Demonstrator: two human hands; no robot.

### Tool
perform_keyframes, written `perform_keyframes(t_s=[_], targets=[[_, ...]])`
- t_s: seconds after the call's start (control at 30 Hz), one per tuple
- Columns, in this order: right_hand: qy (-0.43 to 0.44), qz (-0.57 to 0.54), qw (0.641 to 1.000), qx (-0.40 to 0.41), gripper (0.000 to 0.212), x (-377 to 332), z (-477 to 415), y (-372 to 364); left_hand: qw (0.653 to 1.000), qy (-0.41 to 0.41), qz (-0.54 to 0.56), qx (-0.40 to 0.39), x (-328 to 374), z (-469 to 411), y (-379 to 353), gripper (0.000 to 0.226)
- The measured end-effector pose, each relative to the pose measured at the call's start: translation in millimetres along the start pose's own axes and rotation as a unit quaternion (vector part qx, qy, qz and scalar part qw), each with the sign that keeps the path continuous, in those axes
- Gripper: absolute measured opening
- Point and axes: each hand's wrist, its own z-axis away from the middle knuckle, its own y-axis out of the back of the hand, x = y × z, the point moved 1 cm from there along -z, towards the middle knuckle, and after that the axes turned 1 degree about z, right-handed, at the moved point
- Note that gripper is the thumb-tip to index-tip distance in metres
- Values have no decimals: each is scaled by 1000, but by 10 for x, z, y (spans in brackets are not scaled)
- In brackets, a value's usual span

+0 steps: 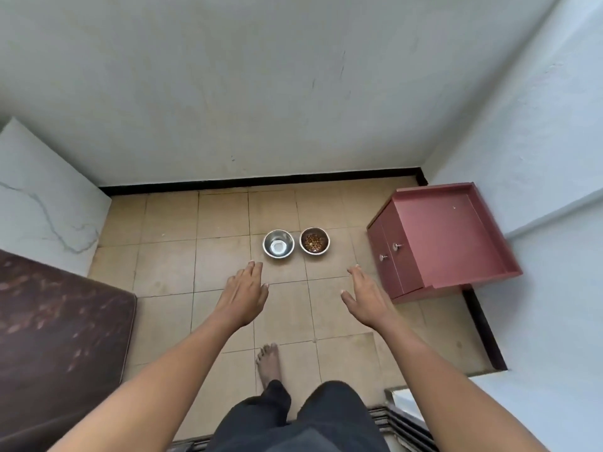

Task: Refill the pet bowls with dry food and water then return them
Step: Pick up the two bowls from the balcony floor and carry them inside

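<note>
Two small steel pet bowls stand side by side on the tan tiled floor. The left bowl [278,243] looks shiny inside, possibly with water. The right bowl [314,241] holds brown dry kibble. My left hand [245,292] is stretched out with straight fingers, its tips just short of the left bowl. My right hand [364,294] is stretched out too, palm turned inward, below and right of the kibble bowl. Neither hand touches or holds anything.
A low red cabinet [447,236] with two small knobs stands right of the bowls against the wall. A dark brown mattress [55,334] lies at the left, a marble slab [42,203] behind it. My bare foot [269,362] is on the tiles.
</note>
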Motion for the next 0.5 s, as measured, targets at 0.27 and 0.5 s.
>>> perform_keyframes(t_s=[0.27, 0.5], targets=[[-8, 11, 999, -35, 66, -15, -931, 266, 999, 16, 23, -16, -213, -989, 279, 47], [-32, -20, 998, -55, 60, 245, -2275, 151, 996, 50, 63, -37, -317, -2184, 17, 52]])
